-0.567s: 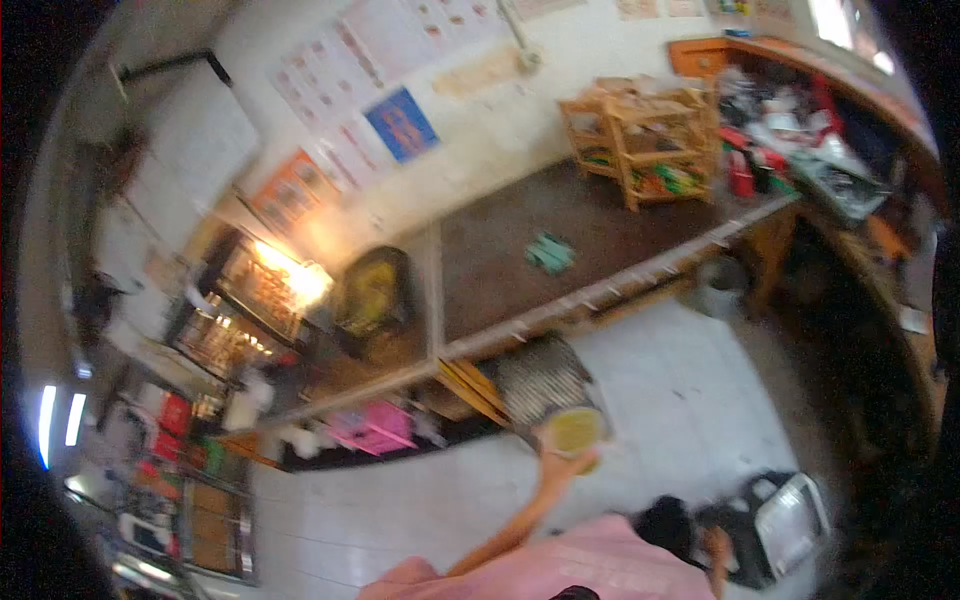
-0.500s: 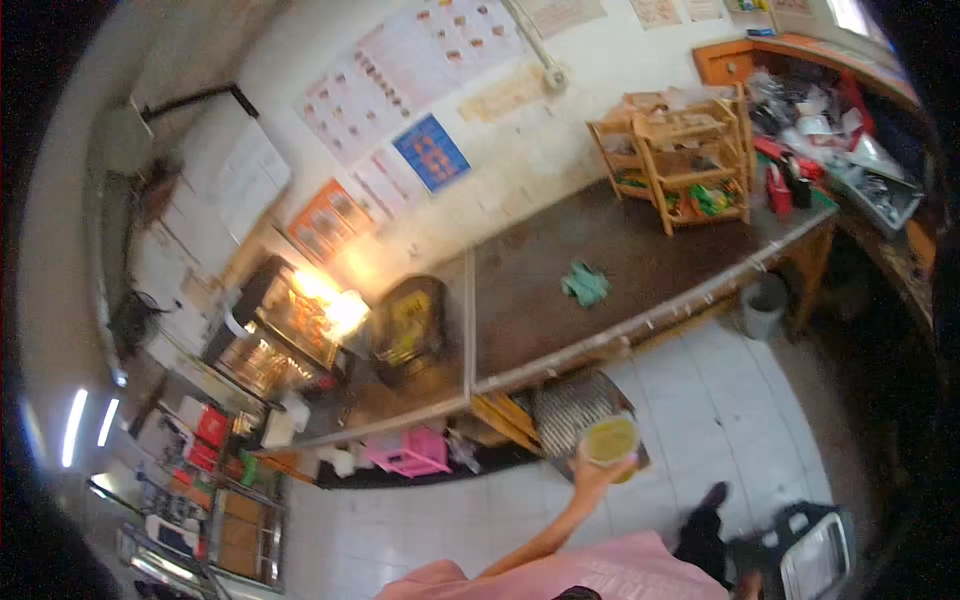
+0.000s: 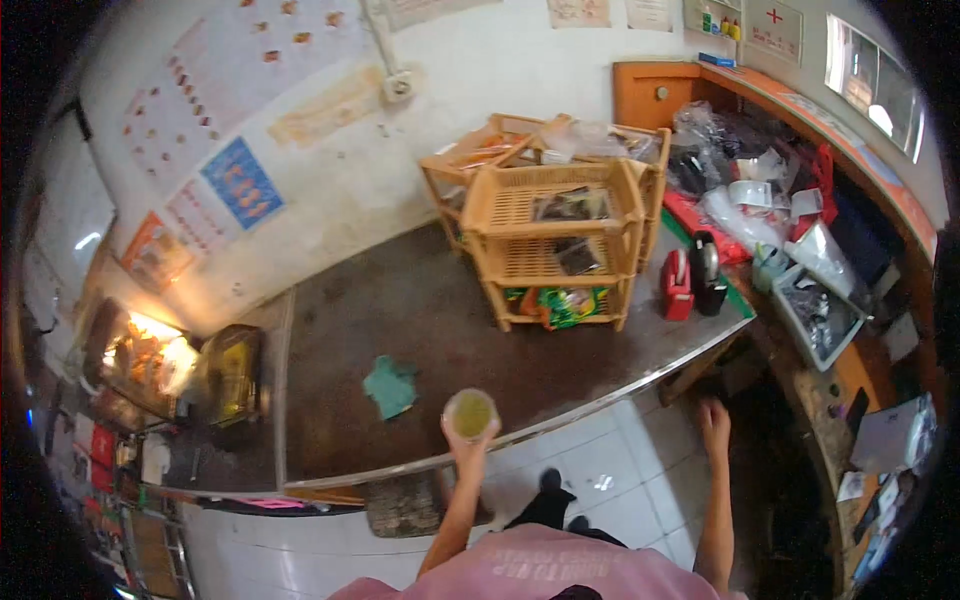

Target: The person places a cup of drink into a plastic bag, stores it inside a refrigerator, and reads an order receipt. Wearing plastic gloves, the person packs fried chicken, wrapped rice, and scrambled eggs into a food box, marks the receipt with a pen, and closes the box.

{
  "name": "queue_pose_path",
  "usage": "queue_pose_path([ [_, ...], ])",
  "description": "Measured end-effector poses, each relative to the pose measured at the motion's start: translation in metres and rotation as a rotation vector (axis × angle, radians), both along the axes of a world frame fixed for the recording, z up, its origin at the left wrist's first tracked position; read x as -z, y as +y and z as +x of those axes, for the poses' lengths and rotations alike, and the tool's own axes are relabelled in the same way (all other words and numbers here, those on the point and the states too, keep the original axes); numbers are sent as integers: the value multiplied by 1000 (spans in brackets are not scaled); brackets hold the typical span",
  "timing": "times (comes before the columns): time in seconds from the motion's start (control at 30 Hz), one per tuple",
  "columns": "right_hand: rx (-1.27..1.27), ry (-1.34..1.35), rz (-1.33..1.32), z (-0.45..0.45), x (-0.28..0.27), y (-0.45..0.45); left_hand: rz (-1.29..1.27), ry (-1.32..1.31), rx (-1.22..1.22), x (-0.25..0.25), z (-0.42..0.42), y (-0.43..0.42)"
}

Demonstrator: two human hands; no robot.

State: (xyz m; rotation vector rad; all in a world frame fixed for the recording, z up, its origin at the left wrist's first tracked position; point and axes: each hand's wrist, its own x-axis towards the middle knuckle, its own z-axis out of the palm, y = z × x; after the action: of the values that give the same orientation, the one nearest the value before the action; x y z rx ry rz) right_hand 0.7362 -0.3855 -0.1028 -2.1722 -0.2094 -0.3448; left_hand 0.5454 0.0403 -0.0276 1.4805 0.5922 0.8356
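In my left hand (image 3: 463, 445) is a clear cup (image 3: 475, 412) of yellow-green liquid, with the fingers wrapped around its side. The cup is over the front edge of the dark counter (image 3: 330, 320). A crumpled green cloth (image 3: 390, 387) lies on the counter to the left of the cup. My right hand (image 3: 714, 428) hangs low on the right, off the counter's front corner and touching nothing that I can see. Its fingers are too small and blurred to tell whether they are curled.
A tiered wooden rack (image 3: 560, 230) holding packets stands at the back of the counter. Beside it are a red tape dispenser (image 3: 677, 285) and a black one (image 3: 708, 275). Plastic bags and a grey tray (image 3: 820, 320) fill the right-hand shelf. A lit glass case (image 3: 150, 360) glows at left.
The view has swung right and nearer the rack. My left hand has carried the cup from above the floor to the counter's edge. My right hand has come into view.
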Motion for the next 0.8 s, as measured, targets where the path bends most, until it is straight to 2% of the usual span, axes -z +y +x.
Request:
queue_pose_path([
  [0.03,-44,-124,2,45,-56,28,-37,-22,-12,3,22,1],
  [0.07,-83,1,30,88,-100,47,-68,-38,-28,3,41,6],
  [0.1,-144,-79,195,117,-148,77,13,-17,-58,25,57,17],
  [0.13,-191,-72,199,156,-175,90,-84,-57,-16,16,74,16],
  [0.2,-283,-123,234,204,-242,126,44,-37,-57,27,99,24],
  [0.27,-394,-139,337,261,-272,149,105,-20,-75,23,114,24],
  [0.3,-445,-176,300,283,-296,164,200,64,-99,40,116,30],
  [0.4,-605,-250,233,324,-354,213,103,204,-218,27,117,9],
  [0.47,-863,-436,29,361,-370,247,374,511,-318,45,102,-6],
  [0.53,-1009,-684,-125,396,-353,283,249,392,-589,64,82,-28],
  [0.6,-1148,-472,-425,431,-345,303,466,494,-870,37,76,-46],
  [0.63,-1208,-367,-582,449,-344,309,479,546,-996,24,72,-49],
  [0.73,-1214,143,-344,485,-382,314,553,634,-1255,-45,77,-46],
  [0.8,-1255,201,-222,508,-400,314,634,423,-1268,-120,118,-39],
])
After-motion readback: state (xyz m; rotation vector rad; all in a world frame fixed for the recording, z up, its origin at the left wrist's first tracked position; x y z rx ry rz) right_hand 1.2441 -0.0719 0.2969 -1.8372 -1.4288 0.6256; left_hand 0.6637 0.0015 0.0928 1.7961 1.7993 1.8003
